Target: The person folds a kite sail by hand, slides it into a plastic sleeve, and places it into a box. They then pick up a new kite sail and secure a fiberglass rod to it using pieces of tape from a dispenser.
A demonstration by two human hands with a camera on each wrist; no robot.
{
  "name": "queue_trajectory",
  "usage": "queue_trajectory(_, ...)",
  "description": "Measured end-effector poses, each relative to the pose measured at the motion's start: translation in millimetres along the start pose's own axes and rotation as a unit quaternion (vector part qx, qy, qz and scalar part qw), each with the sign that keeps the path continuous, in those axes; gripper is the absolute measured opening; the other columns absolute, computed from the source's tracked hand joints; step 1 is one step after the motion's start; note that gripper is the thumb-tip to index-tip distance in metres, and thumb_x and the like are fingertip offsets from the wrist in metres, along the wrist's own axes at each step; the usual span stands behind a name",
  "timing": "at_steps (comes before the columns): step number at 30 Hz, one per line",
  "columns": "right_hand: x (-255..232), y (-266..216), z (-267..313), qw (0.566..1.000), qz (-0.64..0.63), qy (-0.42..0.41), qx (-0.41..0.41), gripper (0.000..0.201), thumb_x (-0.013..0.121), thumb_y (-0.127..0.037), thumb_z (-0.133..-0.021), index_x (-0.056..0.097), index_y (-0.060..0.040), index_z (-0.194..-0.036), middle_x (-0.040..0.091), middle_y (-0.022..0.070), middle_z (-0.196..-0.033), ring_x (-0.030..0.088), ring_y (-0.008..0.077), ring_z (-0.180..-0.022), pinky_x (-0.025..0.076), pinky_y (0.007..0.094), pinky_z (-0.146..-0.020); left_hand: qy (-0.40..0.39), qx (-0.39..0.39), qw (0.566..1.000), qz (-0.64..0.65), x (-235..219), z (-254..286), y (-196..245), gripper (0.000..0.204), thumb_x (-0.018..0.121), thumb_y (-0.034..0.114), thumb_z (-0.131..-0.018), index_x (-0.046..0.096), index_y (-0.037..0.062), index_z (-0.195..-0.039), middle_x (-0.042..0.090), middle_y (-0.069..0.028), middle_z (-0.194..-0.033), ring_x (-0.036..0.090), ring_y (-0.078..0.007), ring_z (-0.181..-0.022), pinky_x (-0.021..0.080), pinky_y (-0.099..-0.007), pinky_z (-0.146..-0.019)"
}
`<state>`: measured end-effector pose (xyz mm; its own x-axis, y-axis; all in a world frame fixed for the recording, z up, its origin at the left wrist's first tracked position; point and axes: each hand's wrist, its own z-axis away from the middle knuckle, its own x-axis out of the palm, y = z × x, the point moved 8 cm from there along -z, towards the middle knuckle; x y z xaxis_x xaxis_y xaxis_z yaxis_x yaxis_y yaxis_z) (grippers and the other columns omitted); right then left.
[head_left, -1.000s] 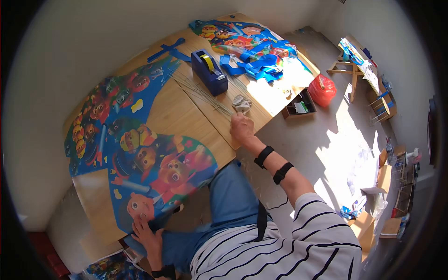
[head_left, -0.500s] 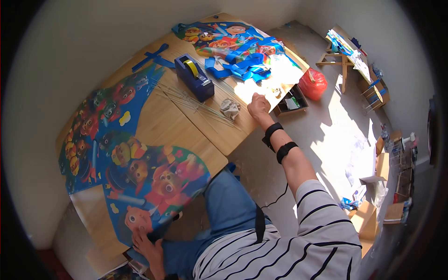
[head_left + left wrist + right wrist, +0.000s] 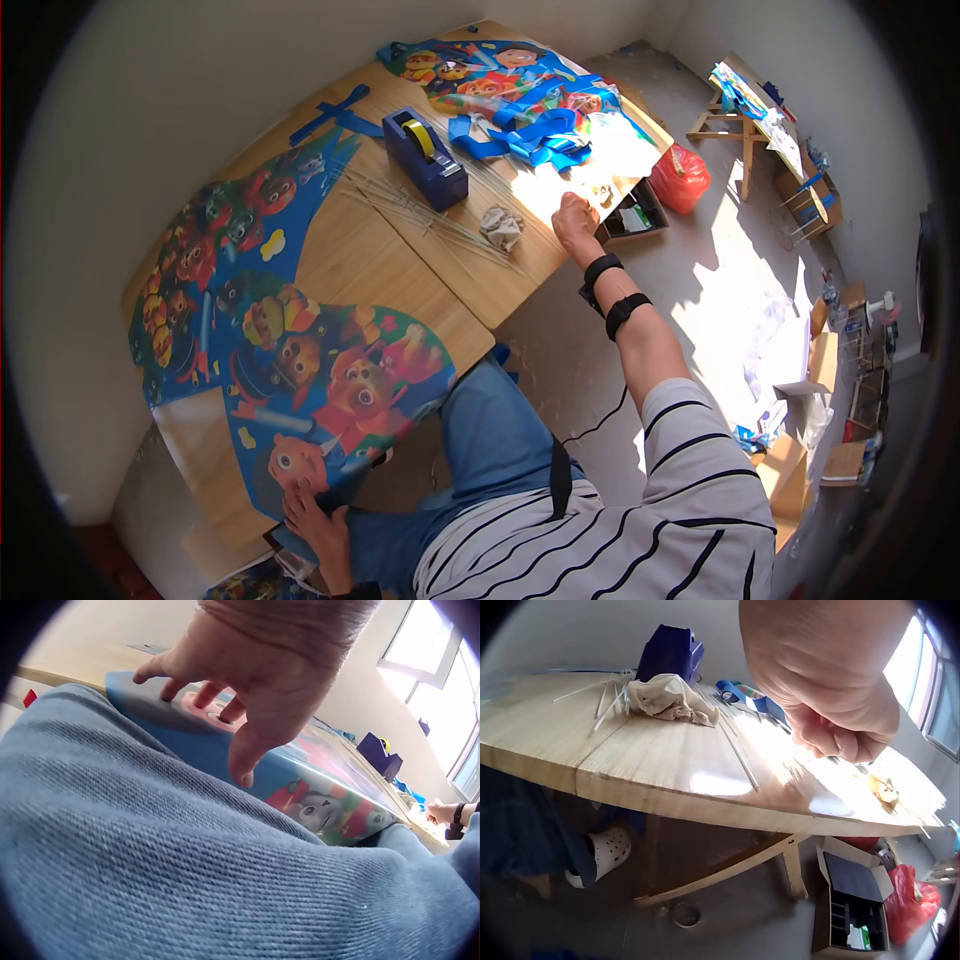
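My left hand (image 3: 318,525) rests with fingers spread on the near edge of a blue sheet (image 3: 360,385) printed with cartoon dogs. In the left wrist view its fingertips press the sheet's top, the thumb hangs by the overhanging side. Over the sunlit right side of the table is my right hand (image 3: 576,222), fingers curled in. Nothing shows between those fingers in the right wrist view. Thin pale sticks (image 3: 739,756) lie on the wood below and beside this hand. A crumpled beige cloth (image 3: 501,228) sits to its left, near a dark blue tape dispenser (image 3: 430,170) with yellow tape.
Blue ribbon (image 3: 478,140) lies tangled over a second printed sheet (image 3: 420,65) at the back. Another blue strip (image 3: 335,112) is at the far left edge. On the floor to the right stand an open box (image 3: 859,900) and a red plastic bag (image 3: 680,180).
My right hand has moved right, away from beside the crumpled cloth to the sunlit part of the table. The left hand stays on the sheet. The head view has shifted slightly.
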<state>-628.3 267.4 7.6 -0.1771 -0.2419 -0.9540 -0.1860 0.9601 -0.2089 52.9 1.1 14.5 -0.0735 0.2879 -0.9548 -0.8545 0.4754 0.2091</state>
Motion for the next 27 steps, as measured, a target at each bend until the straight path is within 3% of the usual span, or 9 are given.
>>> queue_trajectory(5,-1.1,-24.4,-3.0,0.998,-0.047,-0.029,-0.029,0.015,0.063,-0.009,-0.079,0.073,-0.0072,-0.09,0.075,0.0177,-0.098,0.073,0.0355,-0.098,0.056,0.0448,-0.087,0.009,-0.001,1.0,-0.007,-0.8,-0.5,1.6,0.096,0.084,0.013,-0.066,0.041,0.0084,-0.152,0.033,-0.0222,-0.16,0.029,-0.0459,-0.147,0.024,-0.063,-0.116)
queue_trajectory(8,15.5,-28.6,-7.5,0.998,-0.044,-0.049,-0.024,0.016,0.062,-0.009,-0.08,0.073,-0.0074,-0.092,0.074,0.0193,-0.097,0.072,0.037,-0.098,0.055,0.0461,-0.087,-0.009,-0.005,1.0,-0.003,1.9,-1.5,-1.9,0.096,0.085,0.013,-0.07,0.04,0.0118,-0.154,0.028,-0.0191,-0.164,0.025,-0.0487,-0.149,0.021,-0.0689,-0.116)
queue_trajectory(17,23.4,-26.6,-18.4,0.998,-0.034,-0.049,-0.031,0.022,0.056,-0.009,-0.081,0.073,-0.0038,-0.093,0.073,0.0235,-0.101,0.071,0.0397,-0.099,0.055,0.0481,-0.089,0.01,0.01,1.0,-0.001,5.1,-2.1,-6.4,0.097,0.085,0.014,-0.067,0.04,0.0098,-0.153,0.029,-0.0196,-0.163,0.027,-0.0493,-0.147,0.022,-0.066,-0.116)
queue_trajectory(21,6.2,-28.0,-20.4,0.997,-0.042,-0.052,-0.038,0.022,0.057,-0.011,-0.082,0.073,-0.0043,-0.095,0.073,0.0236,-0.101,0.071,0.0408,-0.099,0.055,0.0487,-0.089,0.006,0.013,1.0,0.007,2.9,-2.6,-3.6,0.095,0.084,0.014,-0.068,0.041,0.0095,-0.153,0.029,-0.0196,-0.163,0.026,-0.0497,-0.147,0.021,-0.0663,-0.117)
queue_trajectory(24,-2.3,-24.1,-19.0,0.995,-0.01,-0.097,-0.036,0.026,0.057,-0.01,-0.083,0.07,-0.0087,-0.105,0.073,0.0193,-0.109,0.069,0.0367,-0.107,0.053,0.0464,-0.092,0.012,0.021,1.0,0.014,1.1,-1.1,-2.9,0.092,0.084,0.015,-0.07,0.042,0.0094,-0.152,0.029,-0.0194,-0.163,0.026,-0.0504,-0.147,0.021,-0.0673,-0.116)
queue_trajectory(27,-27.1,-13.0,5.8,0.985,-0.092,-0.13,-0.066,0.024,0.059,-0.007,-0.082,0.072,-0.0088,-0.102,0.073,0.0196,-0.111,0.07,0.0377,-0.102,0.054,0.0466,-0.092,0.016,0.017,1.0,0.019,-0.8,0.6,-0.1,0.09,0.084,0.014,-0.071,0.043,0.0093,-0.151,0.029,-0.0194,-0.162,0.026,-0.0511,-0.147,0.02,-0.0685,-0.116)
